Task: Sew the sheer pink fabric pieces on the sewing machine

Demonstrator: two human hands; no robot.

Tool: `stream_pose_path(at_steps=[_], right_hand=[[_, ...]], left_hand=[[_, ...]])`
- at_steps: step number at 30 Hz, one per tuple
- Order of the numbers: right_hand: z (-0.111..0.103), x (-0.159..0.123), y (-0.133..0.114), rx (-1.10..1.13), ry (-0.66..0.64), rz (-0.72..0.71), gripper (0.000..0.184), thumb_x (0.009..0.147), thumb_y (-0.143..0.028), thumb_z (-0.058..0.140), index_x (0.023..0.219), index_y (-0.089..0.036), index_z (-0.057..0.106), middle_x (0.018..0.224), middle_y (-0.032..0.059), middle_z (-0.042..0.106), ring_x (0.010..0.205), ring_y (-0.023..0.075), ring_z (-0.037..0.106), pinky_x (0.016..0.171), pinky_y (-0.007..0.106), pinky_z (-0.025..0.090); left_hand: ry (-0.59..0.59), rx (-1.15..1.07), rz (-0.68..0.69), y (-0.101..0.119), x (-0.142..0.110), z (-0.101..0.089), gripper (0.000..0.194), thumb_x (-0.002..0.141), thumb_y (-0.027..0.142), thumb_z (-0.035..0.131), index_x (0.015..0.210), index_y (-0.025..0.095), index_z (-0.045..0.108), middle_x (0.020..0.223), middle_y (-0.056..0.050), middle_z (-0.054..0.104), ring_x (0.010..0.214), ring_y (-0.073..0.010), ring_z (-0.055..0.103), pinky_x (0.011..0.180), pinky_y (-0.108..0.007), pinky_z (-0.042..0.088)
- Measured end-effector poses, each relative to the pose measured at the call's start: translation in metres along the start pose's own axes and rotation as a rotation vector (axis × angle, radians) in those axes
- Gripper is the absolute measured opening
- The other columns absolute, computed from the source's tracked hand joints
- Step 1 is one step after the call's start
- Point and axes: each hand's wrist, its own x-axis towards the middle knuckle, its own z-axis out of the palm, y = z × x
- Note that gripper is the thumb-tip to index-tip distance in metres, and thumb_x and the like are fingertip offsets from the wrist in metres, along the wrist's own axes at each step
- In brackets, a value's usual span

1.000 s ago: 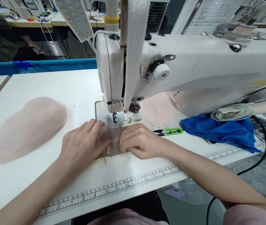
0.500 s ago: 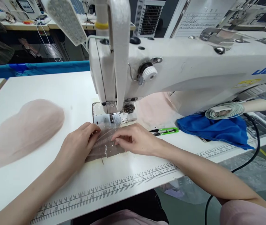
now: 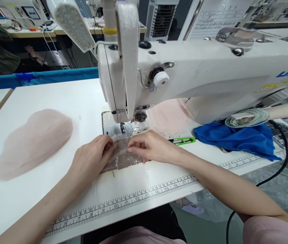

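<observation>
Both hands are just in front of the presser foot (image 3: pixel 122 128) of a white sewing machine (image 3: pixel 200 67). My left hand (image 3: pixel 89 157) has its thumb and fingers closed on one end of a thin clear strip (image 3: pixel 120 149). On the other side, my right hand (image 3: pixel 156 145) pinches the strip with thumb and forefinger. Beneath lies a shiny, see-through patch (image 3: pixel 123 162) on the table, brownish pink in colour. The fingertips hide part of the strip, and its exact material is hard to make out.
Sheer pink fabric (image 3: pixel 36 142) lies flat on the left, with more pink fabric (image 3: pixel 170 117) under the machine arm. Green thread snips (image 3: pixel 184 141) and a blue cloth (image 3: pixel 238 140) are on the right. A printed ruler (image 3: pixel 126 203) follows the front edge.
My right hand has moved slightly right and up, its fingers drawn closer together. My left hand stays on the strip. The whole view has shifted a little.
</observation>
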Motion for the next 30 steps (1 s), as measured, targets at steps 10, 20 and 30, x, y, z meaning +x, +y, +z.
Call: stream_pose_path(at_steps=[10, 20, 30], right_hand=[[-0.008, -0.005, -0.004, -0.19, 0.082, 0.022, 0.024, 0.088, -0.035, 0.065, 0.073, -0.017, 0.065, 0.055, -0.0051, 0.062, 0.047, 0.0078, 0.057, 0.053, 0.022, 0.041], [0.004, -0.001, -0.001, 0.421, -0.033, 0.041, 0.02, 0.087, -0.033, 0.068, 0.098, -0.017, 0.067, 0.086, 0.0015, 0.072, 0.046, 0.0065, 0.062, 0.044, 0.019, 0.049], [0.018, 0.002, -0.006, -0.004, 0.217, -0.08, 0.033, 0.084, -0.029, 0.071, 0.057, -0.015, 0.056, 0.055, -0.005, 0.059, 0.05, 0.0042, 0.049, 0.049, 0.018, 0.035]], left_hand=[[-0.103, -0.641, -0.093, -0.001, 0.004, -0.011, 0.031, 0.088, 0.052, 0.057, 0.081, 0.022, 0.06, 0.057, 0.004, 0.051, 0.051, -0.0105, 0.043, 0.048, -0.024, 0.034], [-0.32, -0.957, -0.082, 0.0, 0.004, -0.01, 0.027, 0.09, 0.048, 0.058, 0.085, 0.022, 0.059, 0.046, 0.006, 0.048, 0.04, -0.0084, 0.041, 0.04, -0.021, 0.033], [-0.288, -0.869, -0.153, 0.018, -0.002, -0.008, 0.033, 0.077, 0.044, 0.073, 0.091, 0.023, 0.052, 0.056, 0.009, 0.047, 0.045, -0.0071, 0.041, 0.042, -0.019, 0.033]])
